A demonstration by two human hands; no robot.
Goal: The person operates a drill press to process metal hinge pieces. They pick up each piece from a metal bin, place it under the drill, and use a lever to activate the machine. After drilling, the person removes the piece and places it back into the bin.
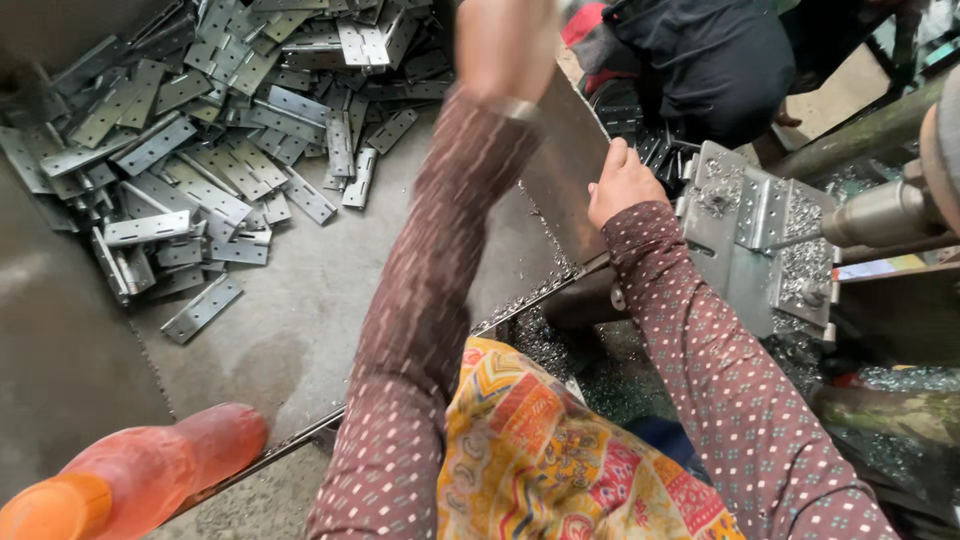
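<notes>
My left hand [505,45] is raised at the top middle over the grey metal tray [300,330]. It is blurred and seen from the back, with a bangle at the wrist, and its fingers are hidden. My right hand [620,182] sits on the upper edge of the tray's slanted side wall [560,175], with the thumb on the near face and the fingers curled over the edge. A big pile of flat steel hinges [210,130] with screw holes lies in the tray's far left part. Both arms wear brown dotted sleeves.
An orange plastic bottle [130,470] lies at the lower left on the tray's rim. A machine with a steel bracket [760,230] and a spindle [880,212], strewn with metal shavings, stands at the right. Another person in dark clothes [700,55] sits beyond the tray. A patterned yellow cloth [560,460] covers my lap.
</notes>
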